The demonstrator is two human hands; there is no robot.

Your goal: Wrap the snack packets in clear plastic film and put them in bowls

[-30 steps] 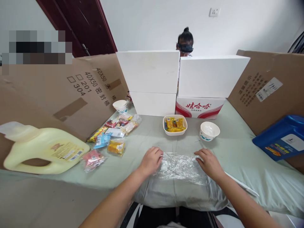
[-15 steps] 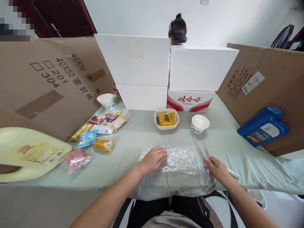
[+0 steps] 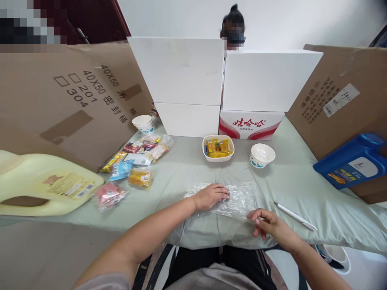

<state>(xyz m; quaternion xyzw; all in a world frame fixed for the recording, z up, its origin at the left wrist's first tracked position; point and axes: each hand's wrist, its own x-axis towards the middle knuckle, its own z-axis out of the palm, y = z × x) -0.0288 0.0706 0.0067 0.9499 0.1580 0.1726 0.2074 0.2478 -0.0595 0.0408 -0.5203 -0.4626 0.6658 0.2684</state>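
A clear, crinkled plastic sheet [image 3: 238,197] lies flat on the cloth in front of me; whether it is bubble wrap or a bag is hard to tell. My left hand [image 3: 211,196] rests palm down across its middle, fingers stretched out. At the sheet's near right corner, the thumb and forefinger of my right hand [image 3: 264,222] come together on the edge, with the other fingers curled below. A white pen [image 3: 296,216] lies to the right of that hand. Beyond the sheet stand a white tub [image 3: 218,159] of yellow packets and a paper bowl [image 3: 262,156] with clear plastic inside.
At left are several snack packets [image 3: 140,178], another paper bowl [image 3: 144,124] and a large pale yellow jug [image 3: 69,185]. A blue bottle [image 3: 352,161] leans at right. Cardboard panels [image 3: 99,100] and white boxes [image 3: 187,72] wall the table; a person's head [image 3: 233,24] shows behind.
My right hand has moved left and nearer to me, onto the sheet's corner, uncovering the pen. My left hand has flattened and lies a little further right on the sheet. The view has shifted slightly.
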